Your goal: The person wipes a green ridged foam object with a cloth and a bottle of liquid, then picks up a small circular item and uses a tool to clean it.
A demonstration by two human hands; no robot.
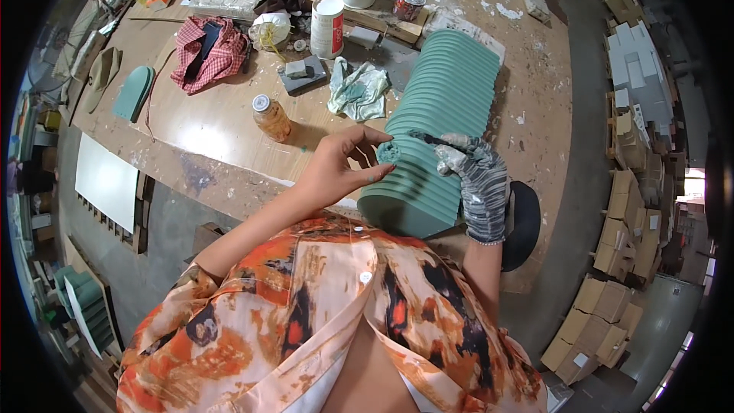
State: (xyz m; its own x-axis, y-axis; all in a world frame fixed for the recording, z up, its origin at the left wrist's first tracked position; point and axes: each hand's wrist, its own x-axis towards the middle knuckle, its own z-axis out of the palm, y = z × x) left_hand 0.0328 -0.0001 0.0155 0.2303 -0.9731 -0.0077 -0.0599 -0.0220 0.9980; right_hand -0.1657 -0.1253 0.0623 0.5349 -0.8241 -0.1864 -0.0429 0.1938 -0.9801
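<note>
I see a wooden workbench (222, 134), paint-spattered. A green ribbed panel (443, 107) lies at its 4 o'clock side. At centre sit a crumpled green-stained rag (357, 89) and an amber bottle (272, 118). Toward 12 o'clock stand two white cans (328, 27) and a small tin (408, 3). A red checked cloth (212, 53) lies at 10 o'clock.

This is a workshop. A paint-spattered wooden bench (229, 130) carries cans (328, 27), a small paint tin (409, 3), stained rags (358, 89) and a bottle (272, 118) (all smeared with green or white). Stacks of cut wooden blocks (623, 183) line the concrete floor (589, 107), and green ribbed panels (88, 302) lean nearby.
</note>
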